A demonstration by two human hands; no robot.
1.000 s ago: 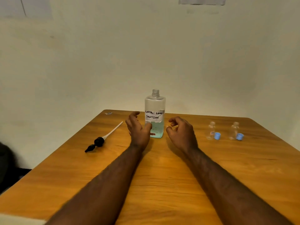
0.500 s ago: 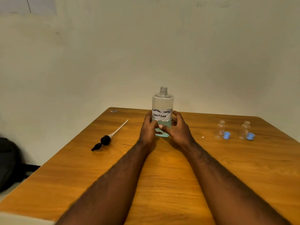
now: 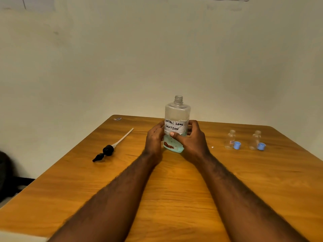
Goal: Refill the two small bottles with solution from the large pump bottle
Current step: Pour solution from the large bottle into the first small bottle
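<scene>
The large clear bottle (image 3: 177, 113) stands upright mid-table, its threaded neck uncapped, with a white handwritten label and a little teal liquid at the bottom. My left hand (image 3: 154, 138) grips its left side and my right hand (image 3: 191, 138) wraps its right side, thumb across the front. Its black pump head with white tube (image 3: 109, 150) lies on the table to the left. Two small clear bottles (image 3: 230, 138) (image 3: 256, 139) stand uncapped at the right, each with a blue cap (image 3: 237, 145) (image 3: 261, 146) beside it.
The wooden table (image 3: 174, 189) sits in a corner against pale walls. A dark bag (image 3: 5, 173) rests on the floor at the left. A tiny white scrap (image 3: 212, 147) lies between the large bottle and the small ones.
Both hands moved forward from just short of the large bottle and closed around its lower half. The bottle still stands upright on the table.
</scene>
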